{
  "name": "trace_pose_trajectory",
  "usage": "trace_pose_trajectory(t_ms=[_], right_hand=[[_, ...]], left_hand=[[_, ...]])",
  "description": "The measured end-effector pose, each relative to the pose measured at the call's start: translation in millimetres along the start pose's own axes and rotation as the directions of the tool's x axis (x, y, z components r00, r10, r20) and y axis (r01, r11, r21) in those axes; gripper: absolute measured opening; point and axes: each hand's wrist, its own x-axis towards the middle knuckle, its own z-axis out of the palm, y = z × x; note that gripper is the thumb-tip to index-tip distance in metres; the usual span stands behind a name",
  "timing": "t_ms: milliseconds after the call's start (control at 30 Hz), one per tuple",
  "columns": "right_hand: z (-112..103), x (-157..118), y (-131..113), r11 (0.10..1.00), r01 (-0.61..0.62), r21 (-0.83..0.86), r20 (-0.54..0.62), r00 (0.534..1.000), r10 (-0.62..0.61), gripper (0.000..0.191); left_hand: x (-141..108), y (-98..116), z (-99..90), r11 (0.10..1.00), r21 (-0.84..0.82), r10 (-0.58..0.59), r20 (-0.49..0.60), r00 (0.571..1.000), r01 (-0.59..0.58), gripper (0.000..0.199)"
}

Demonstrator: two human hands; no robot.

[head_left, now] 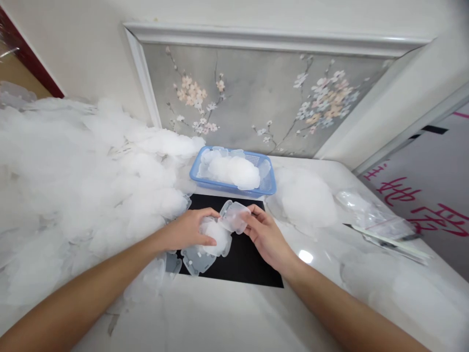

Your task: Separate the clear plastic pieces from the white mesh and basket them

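Observation:
My left hand (188,228) is closed round a small stack of translucent white plastic pieces (219,239) above the black mat (252,266). Between thumb and fingers, my right hand (266,238) pinches one thin, clear-frosted plastic piece (232,215) with rounded corners, close beside that stack. Other such pieces (198,260) lie below my left hand, partly over the mat's left edge. My left fingers hide part of the stack.
Behind the mat stands a blue plastic basket (227,187) with more pieces in it. A large heap of pieces (84,181) covers the table's left side. On the right are another pile (302,198), clear plastic bags (377,215) and a thin strip (388,242). A wall panel rises behind.

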Motion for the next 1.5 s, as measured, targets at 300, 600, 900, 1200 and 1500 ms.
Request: trace_pose_trajectory(t_ms=[300,600,900,1200,1500], right_hand=[[-12,3,-11,0.958,-0.181,0.224,0.081,0.983,0.166,0.027],[-13,0,-8,0.997,-0.078,-0.013,0.127,0.989,0.079,0.052],[-7,-5,-10,0.991,-0.132,-0.024,0.098,0.986,0.134,0.04],[-13,-1,-10,0.975,-0.204,0.092,0.066,0.978,0.198,0.034],[-11,-1,-10,0.997,-0.081,-0.004,0.005,0.997,0.081,0.012]], left_hand=[[-3,-13,-20.2,0.981,-0.188,-0.062,-0.047,0.997,0.053,0.045],[-3,-19,-23.5,0.959,-0.244,-0.143,0.024,0.989,0.144,0.05],[-5,-20,-31.8,0.98,-0.183,-0.041,0.202,0.979,0.079,0.056],[-5,-20,-25.3,0.978,-0.186,-0.079,0.082,0.994,0.093,0.042],[-4,-20,-18.0,0.957,-0.274,-0.098,0.008,0.995,0.097,0.039]])
